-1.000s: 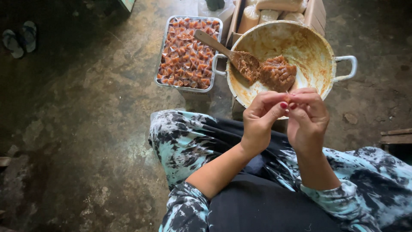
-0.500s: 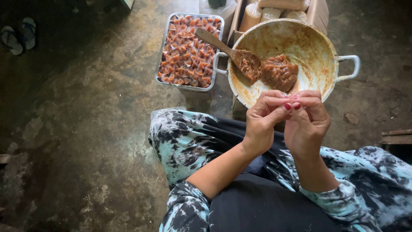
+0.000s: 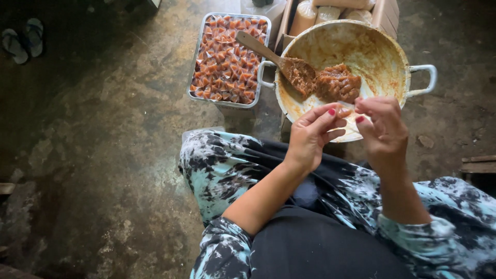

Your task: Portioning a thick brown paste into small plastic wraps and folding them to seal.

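Note:
My left hand (image 3: 310, 135) pinches a small brown sweet (image 3: 344, 111) in a clear wrapper between thumb and fingertips, above my lap. My right hand (image 3: 383, 129) is close beside it, fingertips pinched on the wrapper's other end. Just beyond both hands sits a wide cream pan (image 3: 380, 49) smeared with brown paste, holding a lump of the paste (image 3: 338, 82). A wooden spoon (image 3: 274, 54) rests in the pan with its handle pointing to the upper left.
A metal tray (image 3: 198, 51) packed with several wrapped brown sweets stands left of the pan on the dark stained floor. A cardboard box (image 3: 382, 10) with pale bags is behind the pan. A pair of sandals (image 3: 23, 41) lies at far left.
My hands were pressed together over the sweet. They have now drawn slightly apart, the right hand shifting right.

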